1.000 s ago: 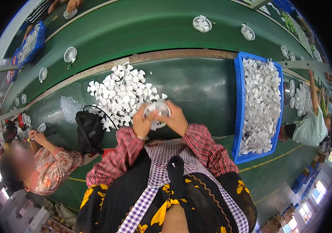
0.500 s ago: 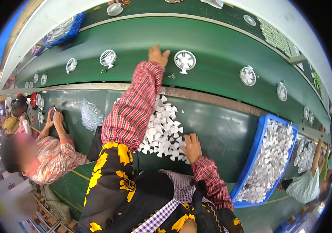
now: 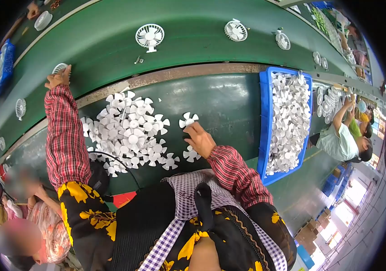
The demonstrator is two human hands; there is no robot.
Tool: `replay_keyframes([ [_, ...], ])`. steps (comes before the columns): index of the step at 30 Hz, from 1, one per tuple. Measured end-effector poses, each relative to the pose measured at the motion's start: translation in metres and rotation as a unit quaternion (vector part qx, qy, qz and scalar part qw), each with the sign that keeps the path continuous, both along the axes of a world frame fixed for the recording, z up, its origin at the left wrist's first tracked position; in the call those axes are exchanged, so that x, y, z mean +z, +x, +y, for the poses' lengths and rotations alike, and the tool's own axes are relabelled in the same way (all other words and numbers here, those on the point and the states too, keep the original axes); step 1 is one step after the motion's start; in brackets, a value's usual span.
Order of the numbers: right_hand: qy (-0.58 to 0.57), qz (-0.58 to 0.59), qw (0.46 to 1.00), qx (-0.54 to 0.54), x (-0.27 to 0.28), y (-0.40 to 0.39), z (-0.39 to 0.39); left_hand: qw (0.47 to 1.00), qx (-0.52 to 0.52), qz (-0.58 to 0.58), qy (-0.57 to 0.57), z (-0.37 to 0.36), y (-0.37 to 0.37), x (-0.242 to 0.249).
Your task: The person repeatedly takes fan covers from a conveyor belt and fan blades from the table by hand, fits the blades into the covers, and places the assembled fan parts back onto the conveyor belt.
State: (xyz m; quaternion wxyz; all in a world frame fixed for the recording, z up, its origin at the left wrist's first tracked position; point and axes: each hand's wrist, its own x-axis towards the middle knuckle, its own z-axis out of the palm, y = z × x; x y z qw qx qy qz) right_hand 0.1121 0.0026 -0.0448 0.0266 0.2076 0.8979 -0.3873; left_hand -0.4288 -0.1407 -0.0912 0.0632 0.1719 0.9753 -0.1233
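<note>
On the green belt [image 3: 107, 49], my left hand [image 3: 59, 79] reaches out at the upper left and has its fingers on a white fan housing [image 3: 60, 67], partly hidden beneath them. My right hand [image 3: 200, 139] is over the dark green table with its fingertips at a white fan blade [image 3: 188, 120], thumb and fingers close together. Just below that hand lies another loose blade [image 3: 190, 154]. Between my two arms spreads a heap of white fan blades [image 3: 132, 135].
A blue crate [image 3: 264, 122] full of blades stands to the right. Housings with blades [image 3: 149, 36] sit farther along the belt, by a small metal part [image 3: 139, 59]. Co-workers are at the lower left and far right. A black cable crosses the heap.
The view has turned toward the right. My left hand has gone from bare belt to a housing on the left. My right hand has left the heap's edge and is at a separate blade.
</note>
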Motion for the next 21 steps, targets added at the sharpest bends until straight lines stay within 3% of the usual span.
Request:
replay_keyframes([
  [3,0.047,0.03,0.995,-0.083,0.01,0.002,0.008,0.937,0.115,0.176,0.281,-0.007,-0.002,-0.025],
  [4,0.048,0.031,0.995,-0.083,0.008,0.0,0.01,0.916,0.156,0.196,0.312,-0.007,-0.008,-0.035],
  [6,0.032,0.028,0.994,-0.103,0.008,-0.004,0.012,0.893,0.262,0.057,0.362,-0.003,-0.024,-0.054],
  [7,0.032,0.023,0.994,-0.1,0.002,-0.008,0.01,0.893,0.265,-0.024,0.364,-0.002,-0.032,-0.061],
  [9,0.057,0.006,0.993,-0.106,-0.006,-0.013,0.004,0.917,0.233,-0.019,0.324,0.004,-0.03,-0.072],
  [11,0.061,-0.017,0.992,-0.108,-0.01,-0.015,0.001,0.912,0.254,-0.111,0.303,0.018,-0.003,-0.038],
  [13,0.071,-0.017,0.993,-0.089,-0.014,-0.011,-0.004,0.91,0.259,-0.112,0.306,0.024,0.007,-0.033],
  [14,0.074,-0.013,0.995,-0.064,-0.016,-0.008,-0.005,0.866,0.302,-0.13,0.377,0.03,0.018,-0.034],
  [15,0.076,-0.008,0.996,-0.039,-0.017,-0.004,-0.005,0.718,0.31,-0.216,0.585,0.029,0.021,-0.047],
  [16,0.07,-0.042,0.997,-0.008,-0.008,-0.003,-0.005,0.635,0.296,-0.229,0.676,0.033,0.037,-0.047],
  [17,0.07,-0.033,0.997,-0.004,-0.006,-0.004,-0.005,0.59,0.288,-0.249,0.711,0.043,0.076,-0.003],
  [19,0.077,-0.083,0.992,0.052,-0.003,-0.004,-0.006,0.482,0.241,-0.314,0.782,0.046,0.125,0.025],
  [21,0.096,-0.045,0.993,0.053,-0.015,-0.002,-0.006,0.444,0.202,-0.389,0.781,0.044,0.182,0.06],
])
